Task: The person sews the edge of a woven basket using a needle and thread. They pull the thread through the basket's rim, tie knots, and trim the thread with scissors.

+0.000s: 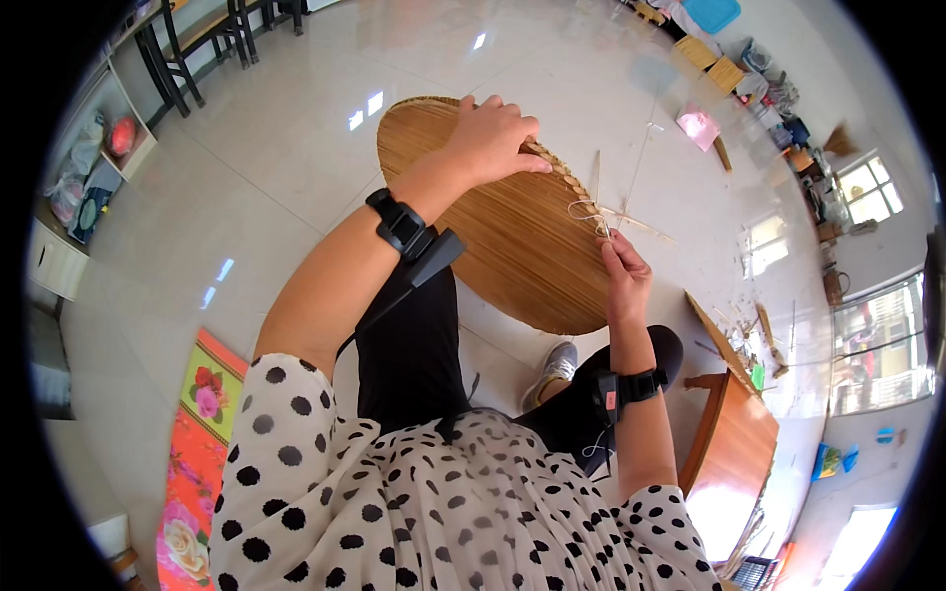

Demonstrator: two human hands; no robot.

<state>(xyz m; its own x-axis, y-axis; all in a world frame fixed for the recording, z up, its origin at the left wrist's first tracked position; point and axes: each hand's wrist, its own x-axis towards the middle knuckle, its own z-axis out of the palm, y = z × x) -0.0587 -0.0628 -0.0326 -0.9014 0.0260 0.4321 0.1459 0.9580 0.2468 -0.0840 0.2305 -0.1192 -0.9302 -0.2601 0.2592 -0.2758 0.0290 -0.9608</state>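
A large round panel of thin brown stalks [537, 236] is tilted in front of my knees, with a bound, scalloped rim along its upper right edge. My left hand [493, 143] grips that rim at the top, fingers over the far side and thumb on the near face. Farther down the same edge, my right hand [628, 276] pinches a white thread [583, 205], which loops loosely by the rim. Whether a needle is between those fingertips is too small to tell. Thin pale stalk pieces [636, 224] stick out beside the rim.
At right stands a low wooden table [734, 443], with stalk scraps [744, 330] on the floor beyond it. A pink bag [699, 128] lies farther off. A floral mat [197, 443] is at my left, near a shelf [128, 163]; dark-legged chairs [202, 44] stand behind.
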